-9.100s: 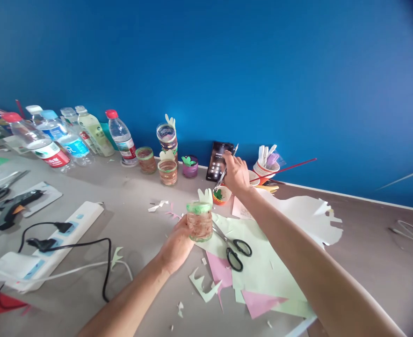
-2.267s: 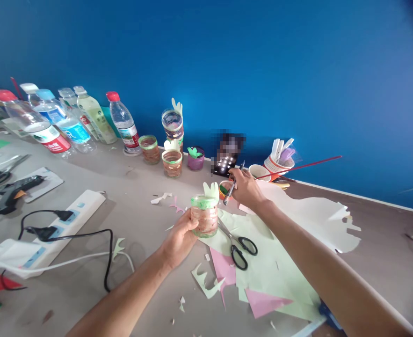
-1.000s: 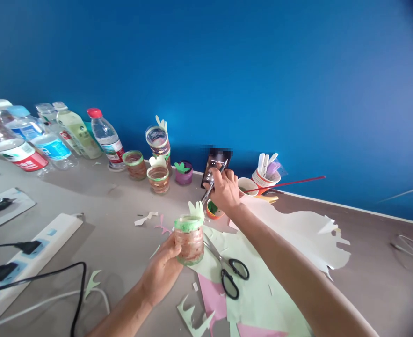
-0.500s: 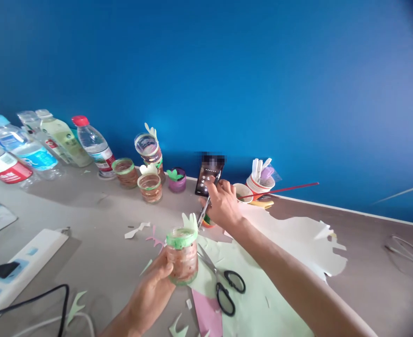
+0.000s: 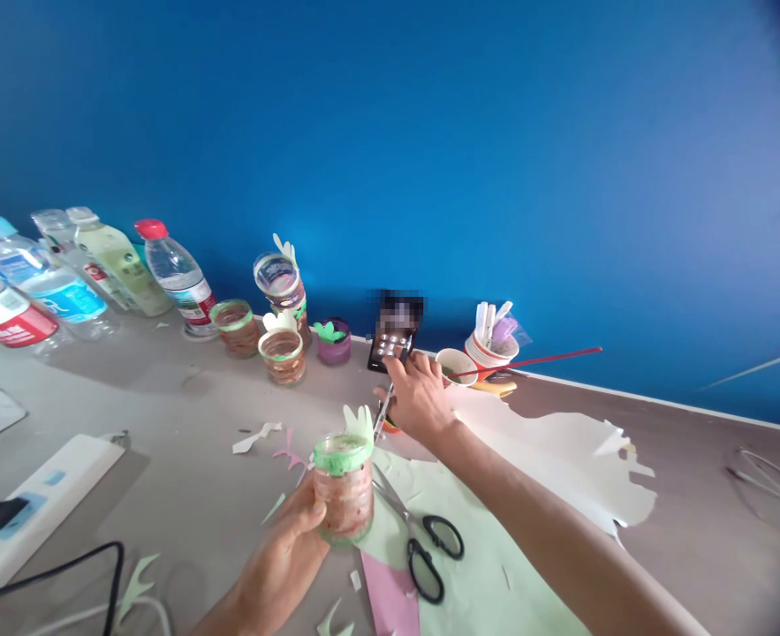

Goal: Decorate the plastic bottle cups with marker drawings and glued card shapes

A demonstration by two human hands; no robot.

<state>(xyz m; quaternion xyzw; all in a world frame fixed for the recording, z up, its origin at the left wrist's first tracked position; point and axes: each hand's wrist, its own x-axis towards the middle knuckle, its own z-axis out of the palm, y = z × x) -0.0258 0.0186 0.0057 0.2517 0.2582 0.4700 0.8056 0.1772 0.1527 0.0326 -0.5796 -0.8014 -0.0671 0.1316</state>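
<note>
My left hand (image 5: 282, 565) is closed round a small brown jar (image 5: 343, 495) with a green rim and a pale paper cut-out on its far edge, held just above the table. My right hand (image 5: 418, 399) reaches forward, fingers closed on a thin silvery tool (image 5: 382, 415) that slants down towards the jar. Its fingertips are at the lower edge of a dark phone (image 5: 391, 338) leaning on the blue wall. Black-handled scissors (image 5: 422, 543) lie open on the pale green paper (image 5: 496, 574) under my right forearm.
Several plastic bottles (image 5: 170, 276) line the wall at left, then decorated jars (image 5: 282, 353) and a purple cup (image 5: 334, 341). Paper cups (image 5: 492, 340) with sticks stand right of the phone. A white power strip (image 5: 38, 503) with a black cable lies at left. Cream paper (image 5: 562, 450) spreads right.
The view swung right over the last second, pushing the bottles and power strip leftward. My right hand with the tool stayed at the phone. The jar in my left hand sank slightly toward me.
</note>
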